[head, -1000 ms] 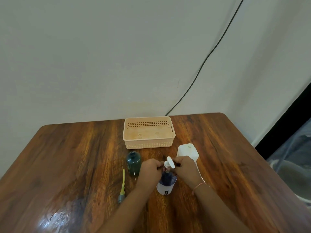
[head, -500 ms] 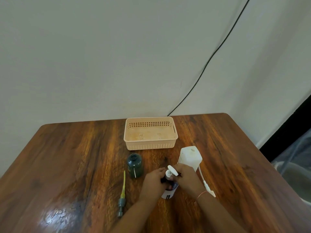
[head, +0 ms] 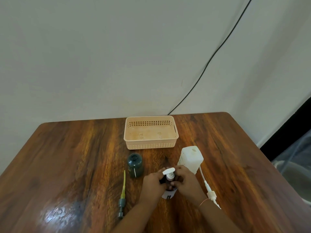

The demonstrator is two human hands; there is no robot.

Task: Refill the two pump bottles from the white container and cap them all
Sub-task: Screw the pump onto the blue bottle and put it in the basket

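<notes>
A small dark bottle with a white label stands on the wooden table with a white pump head on its neck. My left hand grips the bottle's left side. My right hand holds the pump collar from the right. A dark green bottle stands uncapped to the left; its grey pump with a yellow tube lies on the table beside it. The white container stands open behind my right hand, its white pump lying to its right.
A peach plastic basket sits empty toward the table's far edge. A black cable runs down the wall behind it. The table's right edge lies near a dark doorway.
The view tilted slightly, so the objects sit a little lower in frame. Both hands stay on the small bottle, with the fingers shifting around the pump collar.
</notes>
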